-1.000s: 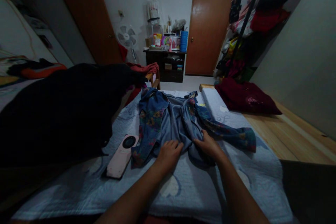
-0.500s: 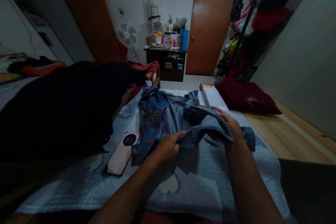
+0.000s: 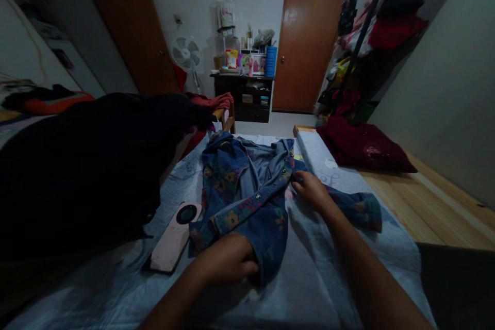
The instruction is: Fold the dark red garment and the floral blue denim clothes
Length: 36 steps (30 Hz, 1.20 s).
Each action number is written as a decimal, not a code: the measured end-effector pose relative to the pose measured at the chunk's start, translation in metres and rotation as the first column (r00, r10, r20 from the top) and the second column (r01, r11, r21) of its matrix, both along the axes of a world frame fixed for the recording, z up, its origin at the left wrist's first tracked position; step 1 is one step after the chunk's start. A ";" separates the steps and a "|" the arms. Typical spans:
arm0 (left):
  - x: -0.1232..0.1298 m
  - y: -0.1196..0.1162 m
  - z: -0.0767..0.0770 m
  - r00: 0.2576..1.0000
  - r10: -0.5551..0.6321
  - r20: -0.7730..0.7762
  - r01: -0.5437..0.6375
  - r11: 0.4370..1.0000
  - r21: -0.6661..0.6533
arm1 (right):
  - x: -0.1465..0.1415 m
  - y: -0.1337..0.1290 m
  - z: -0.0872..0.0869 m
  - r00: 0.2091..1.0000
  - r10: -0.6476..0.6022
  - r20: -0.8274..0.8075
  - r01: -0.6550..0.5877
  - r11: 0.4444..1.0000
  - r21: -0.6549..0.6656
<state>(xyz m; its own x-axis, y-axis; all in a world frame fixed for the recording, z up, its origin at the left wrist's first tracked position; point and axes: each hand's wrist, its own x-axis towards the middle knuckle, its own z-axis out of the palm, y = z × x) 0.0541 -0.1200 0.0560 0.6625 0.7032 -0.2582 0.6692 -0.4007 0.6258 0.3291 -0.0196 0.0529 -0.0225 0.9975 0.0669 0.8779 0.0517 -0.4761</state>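
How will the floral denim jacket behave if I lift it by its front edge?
The floral denim jacket will probably sag, since its fabric drapes in soft folds. Its loose sleeve would likely trail. The buttoned front edge lies fairly straight, so may feel stiffer.

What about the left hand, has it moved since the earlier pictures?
Yes: against the pink phone, the left hand has come nearer the wearer and slightly leftward.

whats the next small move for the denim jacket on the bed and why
Probably straighten the floral front panel of the blue denim jacket with the left hand, which is at its lower part. The panel's row of small round buttons slants across the body, and the paler blue inside shows above it, so it doesn't look squared up.
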 end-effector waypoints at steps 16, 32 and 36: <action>0.000 0.055 -0.037 0.944 0.326 -0.048 -0.304 0.917 0.258 | 0.057 0.070 0.025 0.909 -0.298 0.291 0.292 0.954 0.064; 0.010 0.035 -0.058 0.914 0.405 0.012 -0.385 0.859 0.336 | 0.035 0.088 0.003 0.881 -0.351 0.317 0.249 0.915 0.319; 0.011 0.039 -0.042 0.943 0.324 -0.075 -0.261 0.862 0.436 | -0.007 0.085 -0.014 0.961 -0.117 0.251 0.134 0.990 -0.052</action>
<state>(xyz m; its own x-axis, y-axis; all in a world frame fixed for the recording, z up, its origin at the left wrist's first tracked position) 0.0656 -0.0807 0.0138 0.3883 0.9212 0.0247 0.8646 -0.3734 0.3362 0.3226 0.0650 0.0389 0.0963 0.9953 0.0075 0.9658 -0.0916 -0.2426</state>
